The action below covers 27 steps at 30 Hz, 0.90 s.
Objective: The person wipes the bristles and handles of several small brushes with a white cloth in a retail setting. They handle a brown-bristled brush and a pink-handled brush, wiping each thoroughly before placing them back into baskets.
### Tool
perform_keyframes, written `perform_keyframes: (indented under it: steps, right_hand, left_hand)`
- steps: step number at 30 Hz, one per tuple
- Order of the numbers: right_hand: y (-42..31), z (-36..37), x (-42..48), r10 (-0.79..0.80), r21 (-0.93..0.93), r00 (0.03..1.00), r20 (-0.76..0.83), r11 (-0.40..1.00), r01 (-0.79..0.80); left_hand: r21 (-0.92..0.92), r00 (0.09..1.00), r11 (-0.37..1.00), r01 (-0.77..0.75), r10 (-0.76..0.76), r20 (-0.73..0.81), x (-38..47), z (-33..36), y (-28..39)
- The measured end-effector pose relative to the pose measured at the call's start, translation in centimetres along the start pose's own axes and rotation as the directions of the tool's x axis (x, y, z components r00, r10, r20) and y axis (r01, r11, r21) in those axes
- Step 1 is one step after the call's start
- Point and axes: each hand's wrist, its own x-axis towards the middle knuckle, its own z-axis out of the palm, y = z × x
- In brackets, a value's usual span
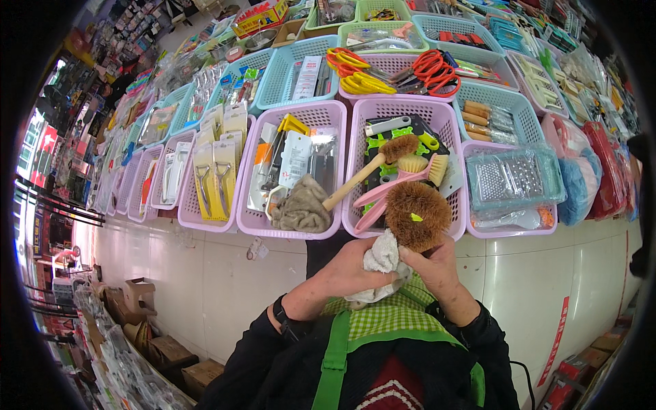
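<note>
My left hand (353,266) is closed around a bunched white cloth (382,253) in front of my green checked apron. My right hand (435,266) grips a round brown coir brush (417,218) just below its bristle head, its thumb against the cloth. The brush's handle is hidden by the cloth and hands. Beyond the brush, a pink-handled brush (376,197) with pale bristles lies in a lilac basket (353,220). A smaller coir brush with a wooden handle (353,179) lies across this basket's rim. A grey-brown cloth (302,207) rests in the basket to the left.
Plastic baskets of kitchen tools fill the display ahead. Scissors (435,72) with red handles, carded peelers (221,179) and a wrapped grater (507,177) are among them. Tiled floor (174,271) lies below, with a brown stool (139,296) and cartons (202,376) at left.
</note>
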Motion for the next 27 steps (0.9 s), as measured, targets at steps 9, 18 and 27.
perform_keyframes:
  steps: [9,18,27]
  right_hand:
    - [0.0,0.2,-0.2,-0.027,0.083,0.983,-0.184,0.996,0.043]
    - [-0.7,-0.7,0.3,-0.061,0.159,0.955,-0.292,0.981,0.111]
    - [0.3,0.9,0.4,-0.05,0.053,0.987,-0.153,0.997,0.059]
  left_hand:
    - [-0.037,0.994,0.999,0.035,-0.031,0.107,-1.3,0.8,-1.1]
    - [0.03,0.987,0.997,0.064,-0.068,0.144,-2.8,0.4,-2.3]
    - [-0.384,0.994,0.92,-0.077,0.044,-0.095,-3.0,-3.8,-1.7]
